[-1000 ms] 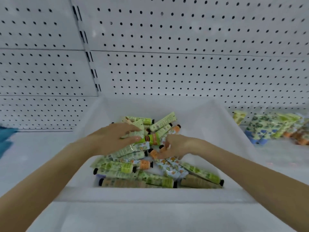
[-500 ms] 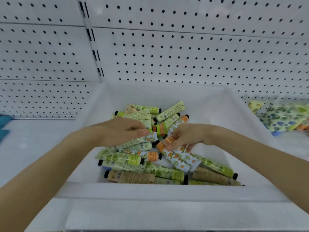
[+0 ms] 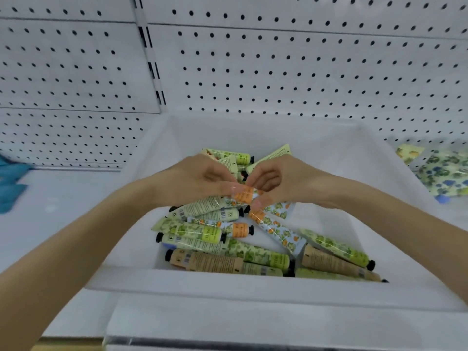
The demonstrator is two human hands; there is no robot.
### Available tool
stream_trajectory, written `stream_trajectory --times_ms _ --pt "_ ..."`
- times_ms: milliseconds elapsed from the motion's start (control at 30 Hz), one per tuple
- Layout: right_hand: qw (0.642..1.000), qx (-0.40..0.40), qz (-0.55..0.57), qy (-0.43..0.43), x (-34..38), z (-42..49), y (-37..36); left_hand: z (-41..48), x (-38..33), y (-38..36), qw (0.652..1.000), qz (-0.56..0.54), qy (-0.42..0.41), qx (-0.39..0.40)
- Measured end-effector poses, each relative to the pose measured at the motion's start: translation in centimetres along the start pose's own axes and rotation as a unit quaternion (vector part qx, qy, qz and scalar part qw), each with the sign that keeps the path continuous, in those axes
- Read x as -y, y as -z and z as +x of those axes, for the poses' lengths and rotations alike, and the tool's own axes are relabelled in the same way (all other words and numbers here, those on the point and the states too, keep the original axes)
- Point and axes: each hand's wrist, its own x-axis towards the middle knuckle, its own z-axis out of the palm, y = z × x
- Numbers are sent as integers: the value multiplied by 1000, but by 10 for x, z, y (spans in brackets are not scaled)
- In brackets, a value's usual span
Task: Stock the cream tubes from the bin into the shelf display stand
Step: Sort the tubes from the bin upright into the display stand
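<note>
White plastic makes up the bin (image 3: 253, 285), which sits on a white shelf (image 3: 63, 224) with its far wall close to the pegboard (image 3: 304, 72) at the shelf's back edge. We see the cream tubes (image 3: 228, 249) heaped loosely inside it, crossing each other at all angles. Most lie toward the bin's near wall, and that wall's rim hides the lowest ones.

Over the middle of the heap the left hand (image 3: 197, 182) and the right hand (image 3: 286, 182) meet fingertip to fingertip. Both have their fingers curled and pinch one orange tube (image 3: 243, 195) between them. The left hand takes it from the left and the right hand from the right, with its thumb below. The tube's length is mostly covered by the fingers, and motion blur smears the contact, so we cannot tell which hand bears more of it. The hands also cover several tubes at the far side of the heap, of which only the ends show.

At the shelf's left edge lies a blue cloth (image 3: 11, 183), cut off by the frame. Near the right edge, flowered packets (image 3: 443, 171) sit blurred and partly out of view. A white ledge (image 3: 253, 323) runs just in front of the bin, cut off at the bottom, and we cannot make out what it is.
</note>
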Motion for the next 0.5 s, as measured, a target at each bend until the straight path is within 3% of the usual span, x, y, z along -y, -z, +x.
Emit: stream_trajectory --times_ms 167,333,500 --pt "998 -47 9 39 5 -1 0 1 1 1 999 -53 1 -4" --pt "999 -41 -20 -18 4 -6 21 2 0 6 989 -126 14 -71" --pt "990 -116 71 -32 0 -11 41 3 -1 10 985 -135 30 -106"
